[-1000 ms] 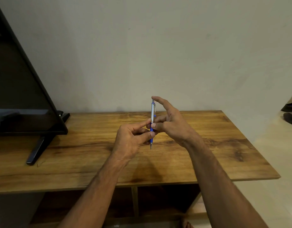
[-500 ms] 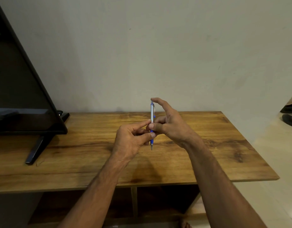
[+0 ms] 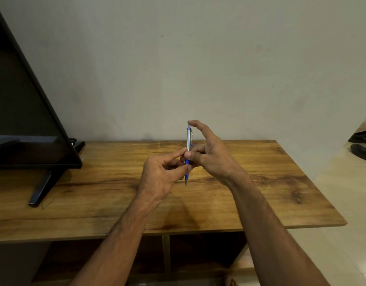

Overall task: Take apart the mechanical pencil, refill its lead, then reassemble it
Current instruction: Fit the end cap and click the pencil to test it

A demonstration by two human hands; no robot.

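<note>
Leftmost, a dark television (image 3: pixel 23 120) stands on the wooden worktop (image 3: pixel 260 182). Midway, above it, the left hand (image 3: pixel 159 174) has its fingers pinched on the blue grip of the upright mechanical pencil (image 3: pixel 188 139), tip down. Fingers of the right hand (image 3: pixel 215 157) grasp the silver barrel, forefinger atop the cap.

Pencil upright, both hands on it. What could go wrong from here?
1. The right hand rests its index finger on the cap of the mechanical pencil; a press could feed lead out the tip.
2. The left hand pinches the blue grip; a freed part could drop onto the table and roll.
</note>
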